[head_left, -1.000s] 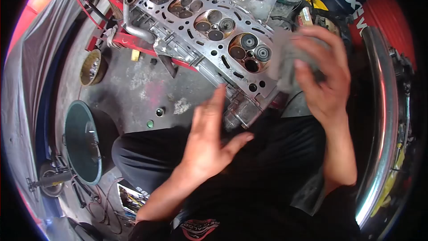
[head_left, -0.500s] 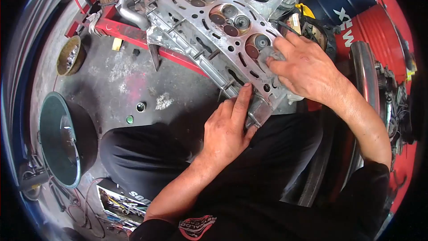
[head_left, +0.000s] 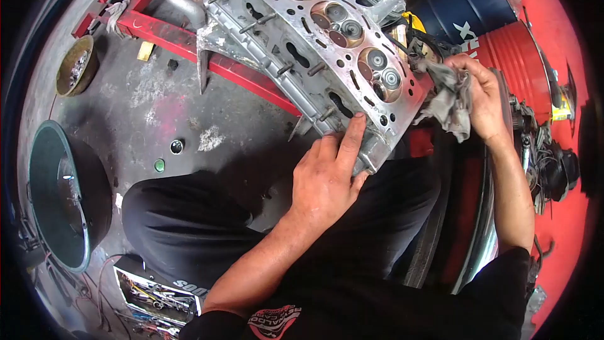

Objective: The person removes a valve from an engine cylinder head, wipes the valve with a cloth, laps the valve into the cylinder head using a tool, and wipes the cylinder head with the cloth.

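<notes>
A metal cylinder head [head_left: 352, 66] slants across the upper middle, its flat face with valves and round chambers turned up. My left hand [head_left: 328, 170] grips its near end, the index finger lying along the edge and the thumb at the corner. Off the right side of the cylinder head, my right hand [head_left: 481, 97] holds a crumpled grey rag [head_left: 448, 101] that hangs from the fingers. Several studs stick out along the left flank of the head.
A red metal stand [head_left: 207, 56] lies behind the head at left. On the floor are a dark green tub [head_left: 38, 195], a small bowl [head_left: 75, 66] and a box of tools [head_left: 157, 293]. Blue [head_left: 465, 3] and red [head_left: 519, 56] drums stand at right.
My right hand has lifted the rag off the head's face and moved right. My left hand stays on the near end. The view has shifted slightly.
</notes>
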A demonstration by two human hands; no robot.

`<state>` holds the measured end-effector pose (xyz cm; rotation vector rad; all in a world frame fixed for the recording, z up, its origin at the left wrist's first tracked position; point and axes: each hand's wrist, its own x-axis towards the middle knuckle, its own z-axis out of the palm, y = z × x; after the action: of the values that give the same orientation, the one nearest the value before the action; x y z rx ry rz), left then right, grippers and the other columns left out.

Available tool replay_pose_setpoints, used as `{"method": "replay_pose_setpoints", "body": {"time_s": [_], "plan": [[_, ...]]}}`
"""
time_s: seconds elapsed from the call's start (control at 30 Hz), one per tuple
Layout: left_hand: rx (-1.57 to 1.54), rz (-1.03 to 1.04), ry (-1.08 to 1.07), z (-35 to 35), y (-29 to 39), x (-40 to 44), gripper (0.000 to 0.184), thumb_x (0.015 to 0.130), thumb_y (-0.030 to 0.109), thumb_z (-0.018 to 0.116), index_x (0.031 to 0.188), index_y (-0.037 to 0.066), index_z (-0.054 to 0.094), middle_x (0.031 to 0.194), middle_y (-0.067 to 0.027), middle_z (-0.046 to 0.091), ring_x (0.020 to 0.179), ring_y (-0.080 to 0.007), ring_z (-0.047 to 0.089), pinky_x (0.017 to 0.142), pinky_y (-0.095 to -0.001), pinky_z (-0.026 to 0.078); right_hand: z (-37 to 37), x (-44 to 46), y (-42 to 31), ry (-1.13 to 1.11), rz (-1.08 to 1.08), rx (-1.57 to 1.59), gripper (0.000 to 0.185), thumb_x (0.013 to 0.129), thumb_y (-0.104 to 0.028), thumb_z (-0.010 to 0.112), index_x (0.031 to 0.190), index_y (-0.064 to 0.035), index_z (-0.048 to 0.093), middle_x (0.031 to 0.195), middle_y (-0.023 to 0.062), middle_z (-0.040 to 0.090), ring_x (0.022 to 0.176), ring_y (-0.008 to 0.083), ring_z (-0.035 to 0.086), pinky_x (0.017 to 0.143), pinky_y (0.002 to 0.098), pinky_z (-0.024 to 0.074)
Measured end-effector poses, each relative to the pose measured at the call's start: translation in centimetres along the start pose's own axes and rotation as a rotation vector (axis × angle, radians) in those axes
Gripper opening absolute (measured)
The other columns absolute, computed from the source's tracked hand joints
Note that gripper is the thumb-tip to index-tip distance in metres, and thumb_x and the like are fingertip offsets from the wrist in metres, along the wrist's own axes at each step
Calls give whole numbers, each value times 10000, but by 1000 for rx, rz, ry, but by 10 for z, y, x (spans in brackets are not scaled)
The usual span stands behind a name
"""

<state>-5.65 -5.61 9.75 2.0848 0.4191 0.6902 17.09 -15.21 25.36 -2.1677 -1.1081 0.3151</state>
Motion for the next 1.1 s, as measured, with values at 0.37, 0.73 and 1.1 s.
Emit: {"method": "replay_pose_setpoints", "body": {"time_s": [0.37,0.73,1.1], "plan": [[-26,7,-2,1,-2,2,952,641,107,798,1468,122,327,1044,-154,566,871,-317,585,756,-421,515,48,28,-53,-539,-726,-1038,313,720,-239,658,991,-104,736,1209,117,533,1090,280,478,955,410,386],[1,6,25,7,-5,-4,959,627,103,805,1462,110,334,1049,-168,561,896,-325,582,750,-418,514,66,34,-35,-578,265,-294,264,860,-215,546,896,16,668,735,137,636,677,195,596,691,343,480],[-33,-14,7,5,1,2,973,606,63,810,1454,94,334,1025,-172,571,909,-350,586,769,-432,512,-32,-38,15,228,296,138,294,912,-319,616,838,-35,598,786,6,618,725,62,546,698,224,422]]}}
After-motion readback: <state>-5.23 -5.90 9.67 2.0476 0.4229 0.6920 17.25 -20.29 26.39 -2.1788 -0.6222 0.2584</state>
